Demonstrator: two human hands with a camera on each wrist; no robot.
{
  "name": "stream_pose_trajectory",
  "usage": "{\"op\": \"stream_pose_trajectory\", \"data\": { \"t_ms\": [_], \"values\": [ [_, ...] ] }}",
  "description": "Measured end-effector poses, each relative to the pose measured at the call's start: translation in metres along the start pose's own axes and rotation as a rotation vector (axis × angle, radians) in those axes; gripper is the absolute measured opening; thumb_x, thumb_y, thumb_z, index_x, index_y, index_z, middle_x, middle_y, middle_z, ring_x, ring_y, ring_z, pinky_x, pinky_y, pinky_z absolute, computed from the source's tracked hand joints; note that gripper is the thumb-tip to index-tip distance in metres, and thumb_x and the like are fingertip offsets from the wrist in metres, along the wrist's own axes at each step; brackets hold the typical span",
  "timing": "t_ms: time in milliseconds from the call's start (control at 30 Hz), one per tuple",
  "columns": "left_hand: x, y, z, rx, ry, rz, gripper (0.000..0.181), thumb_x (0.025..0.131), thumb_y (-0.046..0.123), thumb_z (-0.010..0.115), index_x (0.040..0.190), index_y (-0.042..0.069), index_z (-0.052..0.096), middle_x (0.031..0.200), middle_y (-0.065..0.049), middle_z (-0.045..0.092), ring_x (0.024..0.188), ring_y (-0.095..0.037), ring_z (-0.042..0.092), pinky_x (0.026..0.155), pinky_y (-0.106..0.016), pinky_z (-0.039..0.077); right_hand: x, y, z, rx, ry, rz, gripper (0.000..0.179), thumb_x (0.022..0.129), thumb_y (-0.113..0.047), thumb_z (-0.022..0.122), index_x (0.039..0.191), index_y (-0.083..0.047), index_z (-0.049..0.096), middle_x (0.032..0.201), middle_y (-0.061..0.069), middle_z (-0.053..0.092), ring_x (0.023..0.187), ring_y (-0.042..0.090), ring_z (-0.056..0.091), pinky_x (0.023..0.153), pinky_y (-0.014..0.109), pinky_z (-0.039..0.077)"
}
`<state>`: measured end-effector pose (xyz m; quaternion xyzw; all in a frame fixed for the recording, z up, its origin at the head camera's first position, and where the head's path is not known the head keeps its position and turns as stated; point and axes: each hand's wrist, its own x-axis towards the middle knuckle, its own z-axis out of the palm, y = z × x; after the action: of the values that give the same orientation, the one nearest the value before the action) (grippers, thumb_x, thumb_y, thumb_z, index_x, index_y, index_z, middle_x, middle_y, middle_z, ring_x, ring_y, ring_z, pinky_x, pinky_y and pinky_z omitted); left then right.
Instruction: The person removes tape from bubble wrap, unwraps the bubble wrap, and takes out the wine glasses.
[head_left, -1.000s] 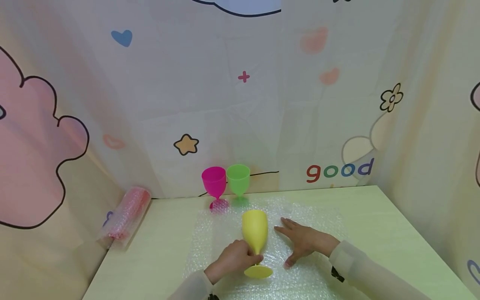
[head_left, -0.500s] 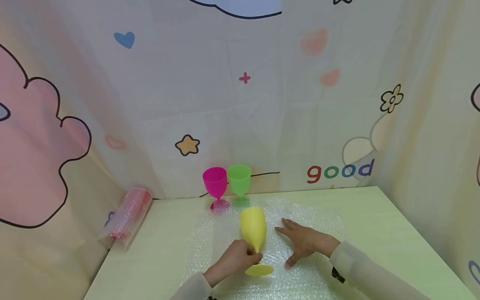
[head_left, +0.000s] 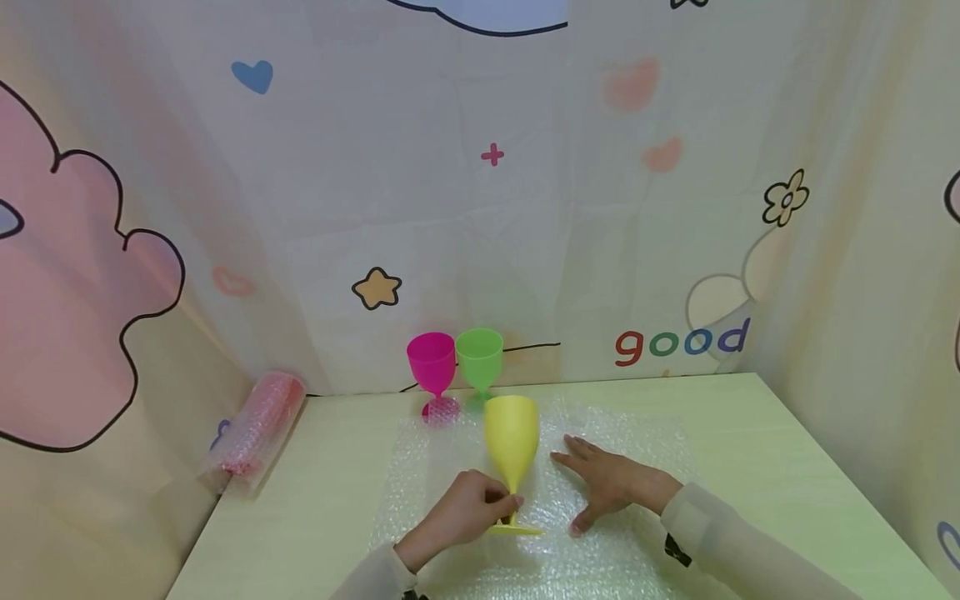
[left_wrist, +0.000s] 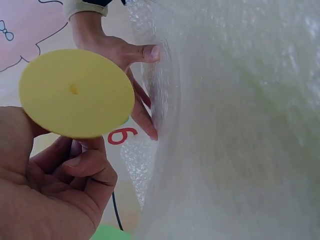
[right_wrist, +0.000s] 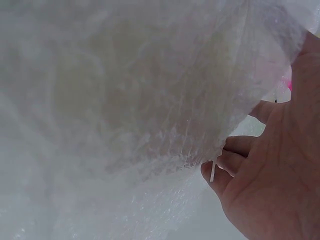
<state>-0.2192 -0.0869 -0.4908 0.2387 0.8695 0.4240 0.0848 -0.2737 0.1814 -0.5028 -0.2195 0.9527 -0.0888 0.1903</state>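
Note:
My left hand [head_left: 463, 510] pinches the stem of a yellow plastic goblet [head_left: 513, 429] over a sheet of bubble wrap [head_left: 540, 567]. The goblet is close to upright, bowl up; whether its foot touches the wrap I cannot tell. In the left wrist view the round underside of the goblet's foot [left_wrist: 75, 100] faces the camera above my curled fingers [left_wrist: 90, 170]. My right hand [head_left: 611, 483] rests on the wrap to the right, fingers spread. From the right wrist, cloudy wrap [right_wrist: 150, 110] fills much of the view beside that hand [right_wrist: 275, 175].
A pink goblet [head_left: 432, 360] and a green goblet [head_left: 480, 357] stand at the table's back edge, their feet partly behind the wrap. A roll of pink-looking bubble wrap [head_left: 262, 425] lies at the left edge. Printed curtains [head_left: 420, 167] surround the pale table [head_left: 757, 467].
The yellow goblet has tipped up toward upright and its foot now shows edge-on. My left hand has risen slightly with it. The right hand has stayed in place.

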Motion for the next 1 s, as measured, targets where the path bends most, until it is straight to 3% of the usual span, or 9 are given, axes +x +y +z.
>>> {"op": "stream_pose_trajectory", "data": {
  "t_ms": [233,600,1000],
  "values": [
    [-0.002,0.004,-0.008,-0.042,0.024,0.034,0.027,0.093,0.028,0.067,0.074,0.011,0.074,0.064,0.002,0.067,0.055,0.002,0.052,0.050,-0.017,0.045,0.004,0.001,0.004,0.003,-0.007,0.028,0.115,0.056,-0.068,0.081,0.153,-0.030,0.032,0.167,0.007,0.014,0.153,0.031,0.017,0.114,0.058,0.034],
    [-0.007,0.010,-0.033,-0.002,0.131,0.094,0.022,0.094,0.023,0.067,0.077,0.009,0.072,0.064,0.004,0.062,0.057,0.001,0.048,0.051,-0.016,0.043,-0.001,-0.003,0.001,-0.003,-0.022,0.018,0.116,0.058,-0.066,0.081,0.154,-0.027,0.031,0.166,0.011,0.013,0.153,0.034,0.017,0.115,0.058,0.033],
    [-0.011,0.006,-0.056,0.035,0.219,0.059,0.023,0.095,0.025,0.065,0.085,0.007,0.074,0.067,0.004,0.064,0.060,-0.004,0.055,0.055,-0.019,0.049,-0.010,-0.004,0.001,-0.010,-0.026,-0.002,0.116,0.058,-0.065,0.082,0.155,-0.025,0.031,0.166,0.012,0.014,0.153,0.034,0.017,0.115,0.057,0.034]
  ]
}}
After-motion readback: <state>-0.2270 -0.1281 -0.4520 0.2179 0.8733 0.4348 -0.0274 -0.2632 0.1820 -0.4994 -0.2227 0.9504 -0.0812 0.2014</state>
